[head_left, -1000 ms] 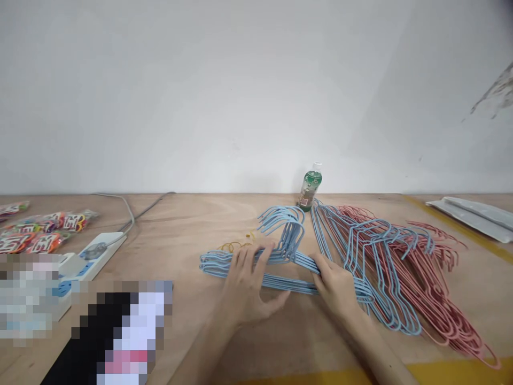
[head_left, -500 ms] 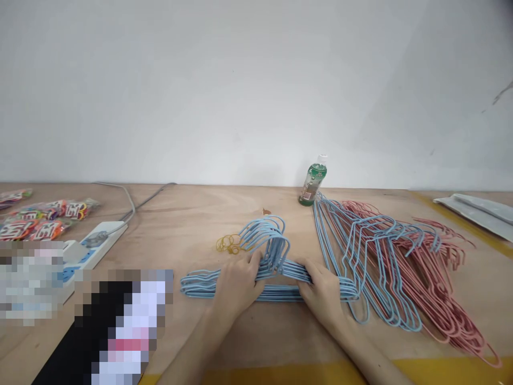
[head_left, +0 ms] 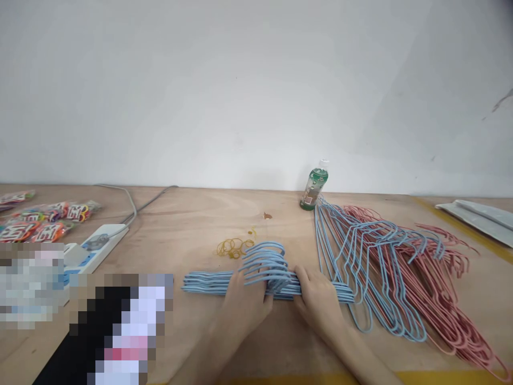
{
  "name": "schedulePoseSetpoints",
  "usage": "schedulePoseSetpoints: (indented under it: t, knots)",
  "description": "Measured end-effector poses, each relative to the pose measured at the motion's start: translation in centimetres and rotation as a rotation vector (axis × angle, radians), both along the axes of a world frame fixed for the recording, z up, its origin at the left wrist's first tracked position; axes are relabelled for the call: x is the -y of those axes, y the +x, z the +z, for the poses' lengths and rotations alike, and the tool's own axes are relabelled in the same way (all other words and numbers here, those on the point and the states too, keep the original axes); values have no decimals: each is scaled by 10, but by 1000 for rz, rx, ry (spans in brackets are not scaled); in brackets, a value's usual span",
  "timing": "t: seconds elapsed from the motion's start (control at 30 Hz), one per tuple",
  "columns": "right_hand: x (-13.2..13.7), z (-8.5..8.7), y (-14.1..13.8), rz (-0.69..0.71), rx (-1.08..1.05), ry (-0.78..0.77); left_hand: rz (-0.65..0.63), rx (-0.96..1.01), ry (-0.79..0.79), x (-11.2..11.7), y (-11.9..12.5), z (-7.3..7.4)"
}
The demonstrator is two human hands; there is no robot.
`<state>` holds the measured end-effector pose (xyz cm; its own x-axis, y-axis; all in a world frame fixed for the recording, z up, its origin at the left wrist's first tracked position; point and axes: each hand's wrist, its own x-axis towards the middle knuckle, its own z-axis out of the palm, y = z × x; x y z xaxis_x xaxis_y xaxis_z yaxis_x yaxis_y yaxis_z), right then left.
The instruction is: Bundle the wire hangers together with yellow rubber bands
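Note:
A bundle of blue wire hangers point(head_left: 204, 282) lies sideways in front of me, its hooks curving up and to the left. My left hand point(head_left: 246, 302) is closed around the bundle just left of the hooks. On the other side, my right hand point(head_left: 318, 297) grips the same bundle, right of the hooks. Both sets of fingertips are partly hidden behind the wires. Just behind the bundle lie several yellow rubber bands point(head_left: 232, 247).
More blue hangers point(head_left: 385, 289) and pink hangers point(head_left: 452, 315) are heaped at the right. A green-labelled bottle point(head_left: 315, 187) stands near the wall. On the left are a power strip point(head_left: 106, 231), colourful packets point(head_left: 48, 230) and a blurred dark and white object point(head_left: 116, 321).
The hanger bundle has tilted between my hands: its hooks sit lower and its frames look flatter together. Both hands keep hold of it. The camera view has shifted slightly.

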<state>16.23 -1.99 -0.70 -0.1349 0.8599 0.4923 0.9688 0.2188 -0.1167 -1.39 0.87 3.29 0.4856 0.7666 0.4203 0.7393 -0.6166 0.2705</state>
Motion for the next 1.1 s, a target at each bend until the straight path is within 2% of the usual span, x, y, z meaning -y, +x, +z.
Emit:
schedulePoseSetpoints:
  t: [0.13,0.33,0.4,0.57,0.73,0.9,1.1]
  knots:
    - [-2,5,-10,-45,39,-50,-48,-28,47,2,2,1]
    - [-2,11,-18,-41,2,-228,-21,34,21,-1,2,-3]
    - [-2,13,-13,-15,-52,-270,-14,65,25,-3,2,-6]
    - [-1,20,17,168,-126,-369,-26,146,61,-5,2,-6]
    - [0,15,36,94,-71,-415,-46,163,97,-4,3,-4]
    - [-1,13,50,-20,-28,-302,61,160,99,-5,-1,-2]
    - [-1,10,66,-54,182,-63,320,52,14,0,-8,9]
